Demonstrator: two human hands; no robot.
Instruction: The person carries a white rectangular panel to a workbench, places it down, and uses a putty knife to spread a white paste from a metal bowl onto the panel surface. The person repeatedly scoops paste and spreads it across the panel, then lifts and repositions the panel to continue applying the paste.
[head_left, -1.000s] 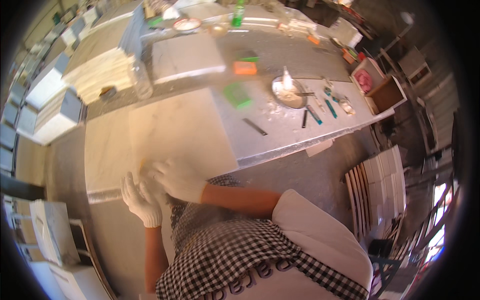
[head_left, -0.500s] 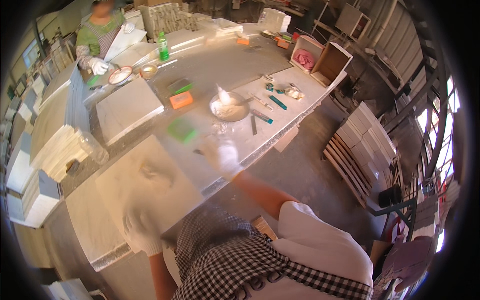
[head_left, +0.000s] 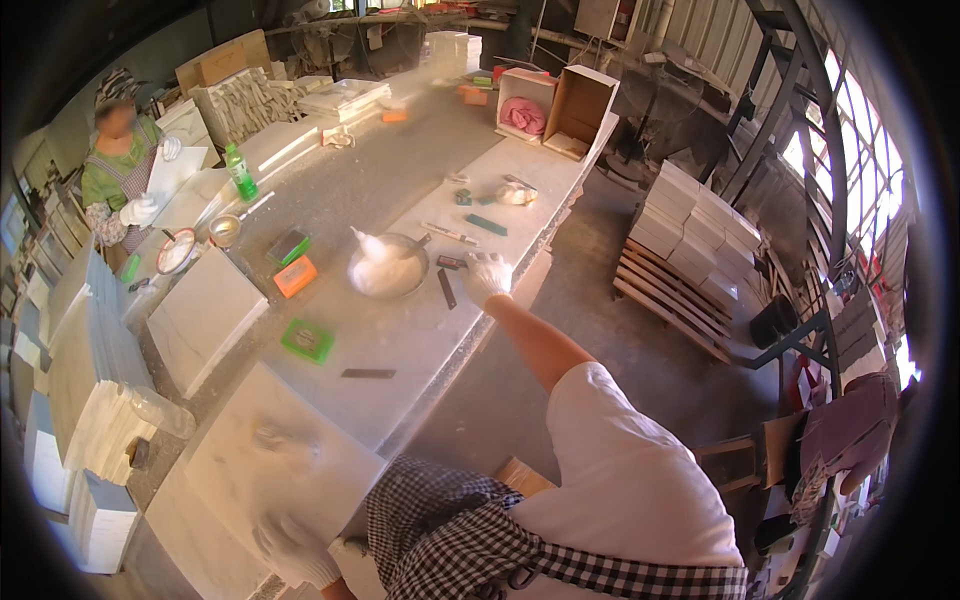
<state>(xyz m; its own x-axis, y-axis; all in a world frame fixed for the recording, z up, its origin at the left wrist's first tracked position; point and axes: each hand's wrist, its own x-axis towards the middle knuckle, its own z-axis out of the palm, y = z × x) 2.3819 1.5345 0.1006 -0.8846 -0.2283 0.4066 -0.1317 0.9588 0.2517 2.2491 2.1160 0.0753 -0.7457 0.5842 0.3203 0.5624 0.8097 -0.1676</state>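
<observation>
My left hand, in a white glove, rests with fingers spread on the near part of a pale, marbled tile. My right arm reaches forward over the bench; its gloved hand closes over one end of a slim tool, whose dark, reddish end sticks out to the left. The rest of that tool is hidden under the fingers. Beside it lies a narrow dark strip. A second dark strip lies near the tile. A bowl of whitish paste stands left of my right hand.
A green pad, an orange block and a green bottle stand on the bench. Another tile lies left. Across the bench, a gloved co-worker holds a white slab. Stacked tiles sit on a pallet at right.
My right hand has moved forward onto the slim tool; a dark strip now lies on the bench near where it was. The view has shifted. My left hand stays on the tile.
</observation>
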